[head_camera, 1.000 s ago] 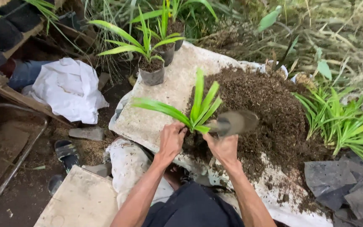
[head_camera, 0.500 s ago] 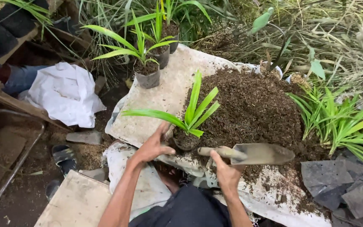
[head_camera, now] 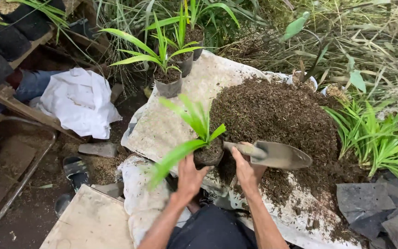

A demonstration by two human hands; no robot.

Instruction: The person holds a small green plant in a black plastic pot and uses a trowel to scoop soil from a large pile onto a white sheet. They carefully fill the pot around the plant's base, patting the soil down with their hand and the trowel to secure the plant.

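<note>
Two bare hands work at the near edge of a pale sheet (head_camera: 171, 124) spread on the ground; the left hand (head_camera: 189, 175) cups a small dark bag of soil (head_camera: 208, 154), fingers curled against its side and base, and the right hand (head_camera: 245, 168) has its fingers wrapped around the handle of a metal trowel (head_camera: 277, 155), blade pointing right over the heap of dark potting mix (head_camera: 277, 115) that covers the sheet's right half; the bag holds a young green seedling (head_camera: 194, 124) with long strap-like leaves, some bent low toward the person; the bag sits between the two hands, just beside the heap's near left foot; judged from its look, the bag is soft and thin-walled, likely to sag or spill if squeezed near the rim, so a hold low around the filled body seems safest; the leaves look pliant but easy to crease, and the stem base seems a poor place to grip; two more bagged seedlings (head_camera: 169, 78) stand at the sheet's far left corner; a crumpled white sack (head_camera: 79, 101) lies well to the left, off the sheet; empty dark bags (head_camera: 378, 203) lie by the near right corner.
</note>
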